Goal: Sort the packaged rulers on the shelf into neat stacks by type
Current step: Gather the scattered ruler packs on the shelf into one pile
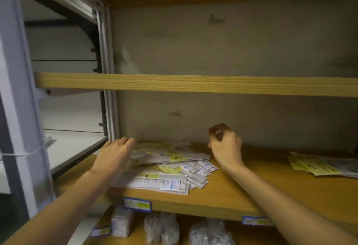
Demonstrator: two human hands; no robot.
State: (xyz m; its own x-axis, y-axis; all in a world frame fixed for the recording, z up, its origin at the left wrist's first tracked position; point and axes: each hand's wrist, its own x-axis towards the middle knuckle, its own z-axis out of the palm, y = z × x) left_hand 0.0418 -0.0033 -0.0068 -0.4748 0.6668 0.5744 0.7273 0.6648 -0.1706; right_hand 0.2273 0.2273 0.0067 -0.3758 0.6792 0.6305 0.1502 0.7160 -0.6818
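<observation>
nearest to us, below the shelf [222, 196], we see bagged goods [162, 229] and a small box [121, 222] on the lower level, with blue price tags [137, 204] on the shelf edge. moving up, the rulers [166, 169] lie in a loose heap on the left half of the shelf, packets fanned across each other, a long white one at the front. our left hand [114, 154] rests flat on the heap's left side, fingers straight and together, nothing gripped. our right hand [225, 145] hovers just right of the heap's back corner, fingers curled in; whether it pinches anything we cannot tell. well apart to the right, a yellow stack [321, 166] sits by the frame edge. behind, a grey wall [213, 50], and an upper board [193, 83] crossing above.
</observation>
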